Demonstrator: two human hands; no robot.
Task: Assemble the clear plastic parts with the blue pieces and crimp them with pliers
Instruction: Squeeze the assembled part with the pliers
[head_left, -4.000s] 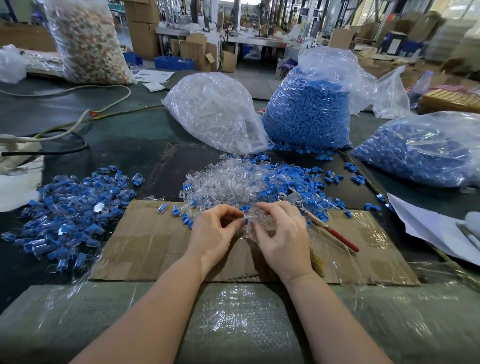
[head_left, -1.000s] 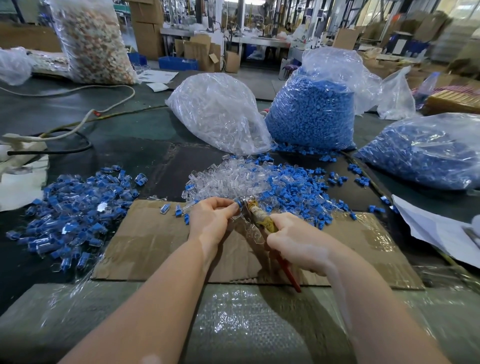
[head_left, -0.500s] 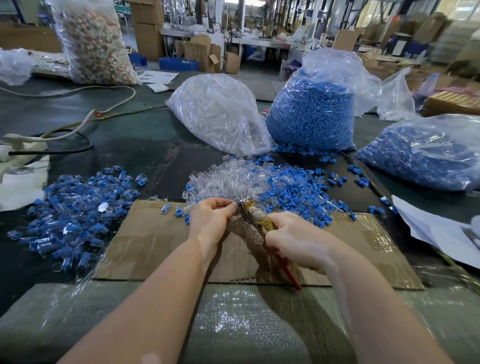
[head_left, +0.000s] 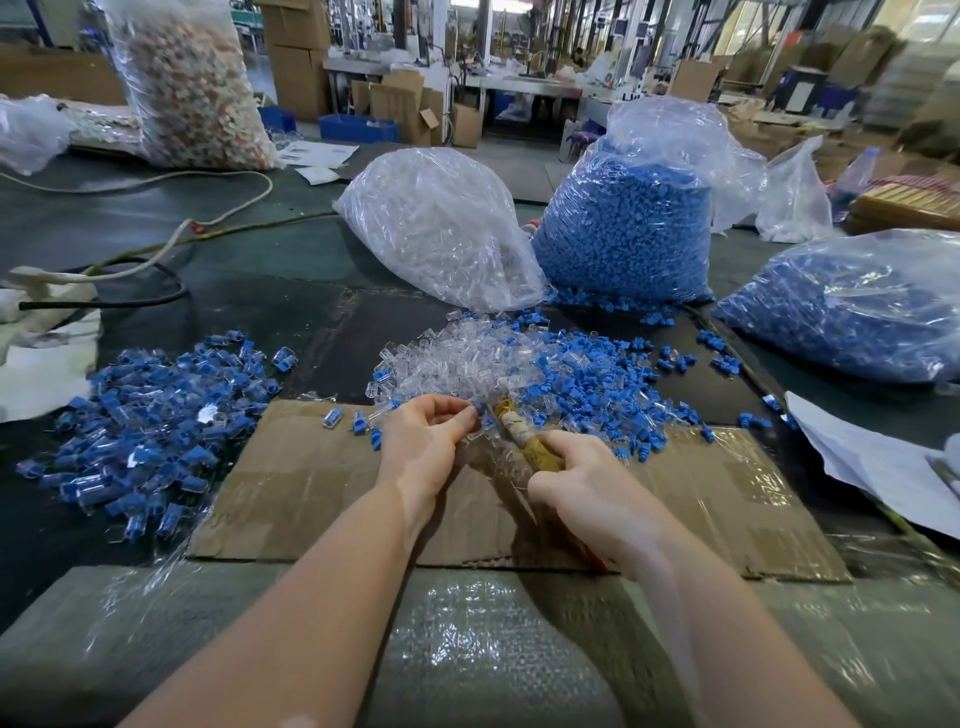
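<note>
Mid-crimp, I judge. Left hand (head_left: 423, 441) pinches one small piece at the pliers (head_left: 519, 434) nose; right hand's (head_left: 582, 486) grip is curled round the handles. Finished pile (head_left: 150, 415) sits far left on the tabletop. Loose clear and blue parts (head_left: 519, 364) (plus full bags) remain, so plenty is left.
</note>
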